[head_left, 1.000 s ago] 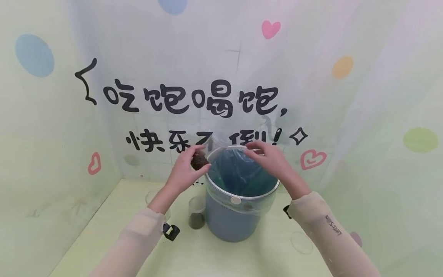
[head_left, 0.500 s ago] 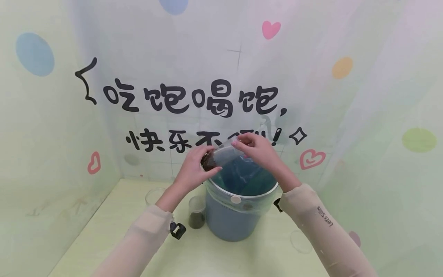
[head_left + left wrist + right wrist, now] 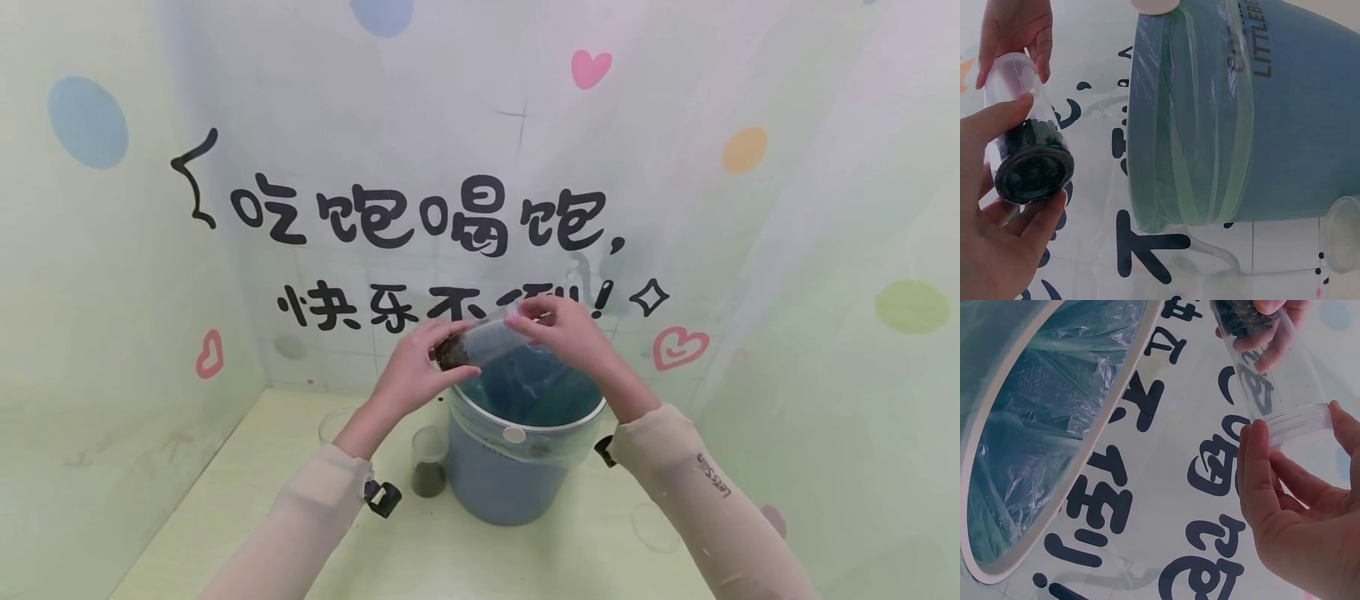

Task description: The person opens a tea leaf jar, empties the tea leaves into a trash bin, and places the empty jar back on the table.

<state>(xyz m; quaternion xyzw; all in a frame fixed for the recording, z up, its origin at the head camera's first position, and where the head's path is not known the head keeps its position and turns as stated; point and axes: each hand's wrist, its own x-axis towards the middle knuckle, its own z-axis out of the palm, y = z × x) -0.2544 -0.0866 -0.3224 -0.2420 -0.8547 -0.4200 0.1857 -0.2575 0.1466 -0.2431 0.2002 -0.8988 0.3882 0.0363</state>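
A clear plastic jar [image 3: 489, 340] with dark, crumbly contents at its bottom is held tilted over the left part of the bin's mouth. My left hand [image 3: 412, 367] grips the dark bottom end, thumb on the near side and fingers round the far side. At the upper end, my right hand [image 3: 561, 332] pinches the rim of the clear lid [image 3: 1300, 425] between thumb and fingers. Beneath both hands stands a blue-grey bin [image 3: 504, 487] with a white rim, lined by a translucent green-blue bag [image 3: 528, 392].
Another clear jar [image 3: 429, 462], dark in its lower half, stands left of the bin. A clear round item [image 3: 335, 427] lies behind my left forearm, and a faint clear ring [image 3: 656, 527] lies to the bin's right. A printed curtain [image 3: 480, 108] hangs behind.
My left hand has tipped the jar from near upright towards the right. My right hand, apart from it a second ago, has come left and taken hold of its lid end.
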